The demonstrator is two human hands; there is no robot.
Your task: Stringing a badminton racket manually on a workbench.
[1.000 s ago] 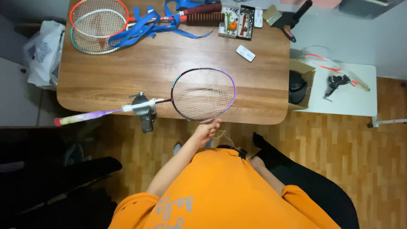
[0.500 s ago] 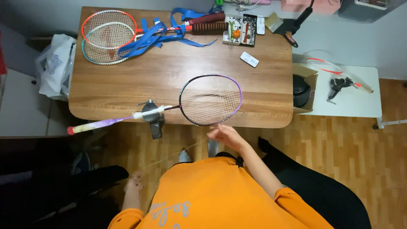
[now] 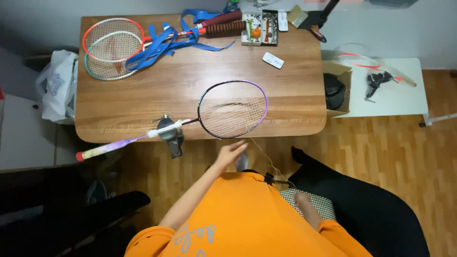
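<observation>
The left hand [image 3: 230,154] is in the middle of the frame, just below the counter [image 3: 143,95] edge. Its fingers are stretched out and hold nothing. The right hand [image 3: 302,200] is low on the right, closed on a thin string [image 3: 266,159]. The string runs up to the purple racket [image 3: 233,109] lying near the counter's front edge. A grey clamp [image 3: 170,134] grips the racket's shaft. Two more rackets [image 3: 112,45] lie at the upper left.
</observation>
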